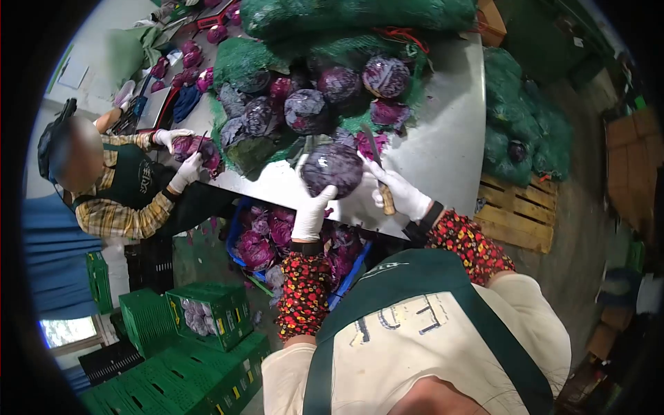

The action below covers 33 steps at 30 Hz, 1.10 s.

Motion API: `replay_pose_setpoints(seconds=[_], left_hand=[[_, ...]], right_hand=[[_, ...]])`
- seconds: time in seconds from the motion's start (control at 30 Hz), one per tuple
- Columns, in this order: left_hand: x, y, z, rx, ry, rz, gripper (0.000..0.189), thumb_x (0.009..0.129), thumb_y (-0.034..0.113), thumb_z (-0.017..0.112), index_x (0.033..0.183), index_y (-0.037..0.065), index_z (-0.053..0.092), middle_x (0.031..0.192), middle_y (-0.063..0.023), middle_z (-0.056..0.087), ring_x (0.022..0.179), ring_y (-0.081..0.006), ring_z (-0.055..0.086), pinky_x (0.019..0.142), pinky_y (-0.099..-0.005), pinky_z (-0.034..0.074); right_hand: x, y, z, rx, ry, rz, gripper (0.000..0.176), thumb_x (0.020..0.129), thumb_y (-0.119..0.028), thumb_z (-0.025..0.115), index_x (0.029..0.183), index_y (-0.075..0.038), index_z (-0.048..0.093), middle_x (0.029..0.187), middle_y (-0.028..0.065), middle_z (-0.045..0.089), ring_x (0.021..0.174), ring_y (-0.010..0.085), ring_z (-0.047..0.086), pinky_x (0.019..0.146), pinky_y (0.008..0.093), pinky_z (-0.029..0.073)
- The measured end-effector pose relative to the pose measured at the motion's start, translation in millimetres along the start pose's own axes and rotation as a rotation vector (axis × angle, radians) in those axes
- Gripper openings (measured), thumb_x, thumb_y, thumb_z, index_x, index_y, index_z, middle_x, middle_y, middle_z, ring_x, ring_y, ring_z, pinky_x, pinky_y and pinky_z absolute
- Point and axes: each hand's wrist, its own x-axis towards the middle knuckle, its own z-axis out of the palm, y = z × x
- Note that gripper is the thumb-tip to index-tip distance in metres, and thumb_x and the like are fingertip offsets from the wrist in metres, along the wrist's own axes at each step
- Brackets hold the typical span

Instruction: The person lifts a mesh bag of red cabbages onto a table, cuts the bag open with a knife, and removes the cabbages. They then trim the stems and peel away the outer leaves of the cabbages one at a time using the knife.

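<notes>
A round purple cabbage [332,169] is gripped by my left hand [311,216], which wears a white glove, with the fingers around its lower left side. My right hand [404,194], gloved too, is closed on a knife [387,199] with a wooden handle; its blade points up past the cabbage's right side. Behind the cabbage, a pile of purple cabbages [306,111] lies in an opened green net [238,59] on the metal table [453,131]. A cut purple piece [371,144] rests near the blade.
A co-worker [124,180] at the left holds a cabbage in gloved hands. Below the table edge stands a blue crate [333,302] of purple leaves. Green crates [207,315] are stacked at the lower left. Netted cabbages [515,124] sit on a wooden pallet [519,214] at the right.
</notes>
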Motion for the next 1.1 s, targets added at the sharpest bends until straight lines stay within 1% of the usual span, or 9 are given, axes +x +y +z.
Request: replay_pose_setpoints(seconds=[0.07, 0.13, 0.2, 0.3, 0.37, 0.47, 0.53, 0.63, 1.1], left_hand=[[-2.1, -14.0, 7.6, 0.364, -0.139, 0.012, 0.100, 0.064, 0.016, 0.085, 0.143, 0.003, 0.024, 0.135, -0.0141, 0.038, 0.125, -0.0247, 0.041, 0.108, -0.0378, 0.032], [-14.8, 8.2, 46.2, 0.178, -0.166, -0.112, 0.101, 0.063, 0.016, 0.085, 0.142, 0.002, 0.024, 0.136, -0.0140, 0.037, 0.126, -0.0253, 0.040, 0.108, -0.0384, 0.032], [-9.0, -41.0, 35.6, 0.702, -0.278, 0.069, 0.102, 0.058, 0.022, 0.087, 0.140, 0.003, 0.029, 0.137, -0.0203, 0.035, 0.128, -0.0333, 0.038, 0.107, -0.0413, 0.034], [-17.6, -50.4, 55.3, 1.279, -0.176, 0.180, 0.101, 0.056, 0.031, 0.087, 0.134, -0.002, 0.033, 0.129, -0.0233, 0.039, 0.119, -0.0417, 0.041, 0.102, -0.0450, 0.037], [-17.2, -47.7, 61.0, 1.266, -0.151, 0.070, 0.097, 0.055, 0.032, 0.088, 0.130, -0.001, 0.035, 0.127, -0.0225, 0.040, 0.118, -0.0410, 0.042, 0.100, -0.0454, 0.038], [-14.7, -47.0, 59.9, 1.280, -0.094, 0.075, 0.089, 0.055, 0.032, 0.088, 0.121, -0.002, 0.040, 0.120, -0.0215, 0.044, 0.113, -0.0383, 0.048, 0.096, -0.0442, 0.042], [-13.1, -41.0, 62.8, 1.126, -0.110, -0.019, 0.091, 0.056, 0.027, 0.088, 0.124, -0.006, 0.037, 0.116, -0.0196, 0.048, 0.110, -0.0322, 0.051, 0.096, -0.0384, 0.043], [-20.3, -53.5, 63.6, 1.006, -0.125, 0.001, 0.090, 0.057, 0.028, 0.088, 0.123, -0.006, 0.038, 0.114, -0.0187, 0.050, 0.107, -0.0321, 0.053, 0.096, -0.0388, 0.043], [-21.4, -67.6, 64.8, 1.117, -0.139, 0.063, 0.092, 0.058, 0.029, 0.085, 0.129, -0.005, 0.037, 0.121, -0.0229, 0.045, 0.116, -0.0367, 0.044, 0.101, -0.0425, 0.038]], right_hand=[[1.0, -0.2, -16.0, -0.313, 0.152, 0.011, 0.066, 0.087, -0.048, 0.064, 0.136, -0.007, 0.045, 0.081, -0.0035, 0.054, 0.054, 0.0049, 0.049, 0.049, 0.0210, 0.043], [-17.6, -11.6, -19.4, -0.547, 0.223, -0.260, 0.057, 0.084, -0.035, 0.070, 0.129, -0.005, 0.052, 0.098, 0.0074, 0.063, 0.081, 0.0126, 0.062, 0.057, 0.0251, 0.050], [-12.3, 2.1, -42.4, -0.898, 0.201, -0.454, 0.061, 0.079, -0.022, 0.070, 0.133, -0.007, 0.048, 0.121, 0.0208, 0.059, 0.106, 0.0287, 0.061, 0.095, 0.0345, 0.045], [-14.9, 12.3, -56.3, -0.985, 0.217, -0.530, 0.056, 0.079, -0.020, 0.068, 0.130, -0.006, 0.050, 0.118, 0.0200, 0.060, 0.105, 0.0311, 0.061, 0.092, 0.0360, 0.047], [-6.1, 23.8, -73.3, -0.919, 0.361, -0.355, 0.043, 0.082, -0.018, 0.064, 0.122, -0.006, 0.053, 0.110, 0.0164, 0.063, 0.100, 0.0311, 0.062, 0.087, 0.0378, 0.049], [-36.9, -1.1, -56.5, -0.999, 0.515, -0.531, 0.032, 0.086, -0.018, 0.061, 0.115, -0.006, 0.053, 0.099, 0.0169, 0.063, 0.093, 0.0314, 0.063, 0.080, 0.0388, 0.050], [-47.5, 1.9, -55.5, -1.063, 0.496, -0.738, 0.025, 0.089, -0.020, 0.056, 0.111, -0.008, 0.053, 0.090, 0.0164, 0.062, 0.085, 0.0318, 0.063, 0.073, 0.0412, 0.050], [-56.9, 14.6, -57.8, -1.498, 0.387, -0.516, 0.024, 0.090, -0.023, 0.052, 0.111, -0.010, 0.052, 0.088, 0.0138, 0.065, 0.079, 0.0332, 0.064, 0.068, 0.0429, 0.052], [-67.6, 17.5, -65.2, -1.611, 0.263, -0.297, 0.024, 0.084, -0.019, 0.057, 0.101, -0.003, 0.050, 0.073, 0.0173, 0.066, 0.067, 0.0357, 0.066, 0.060, 0.0455, 0.053]])
